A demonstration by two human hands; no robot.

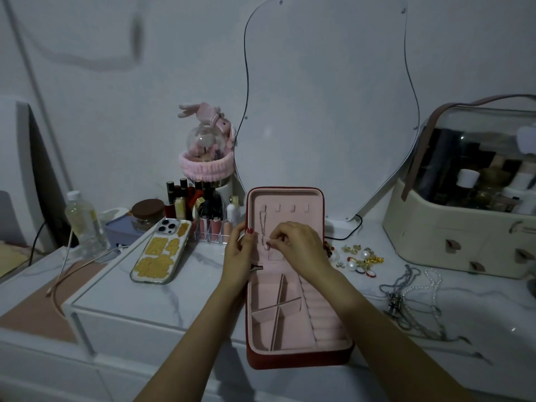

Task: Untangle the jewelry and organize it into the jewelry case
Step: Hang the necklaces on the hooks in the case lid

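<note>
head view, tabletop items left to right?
water bottle → phone → left hand → right hand → earrings → tangled chains → cosmetics box

Red jewelry case (295, 359), seemingly pink-lined

A phone (161, 252) in a clear case with yellow stickers is laid on the marble top (185, 288), just beside a lipstick organizer (203, 216). A water bottle (82, 224) (capped) is stood at the left, and a cosmetics box (470, 198) is set at the right.
</note>
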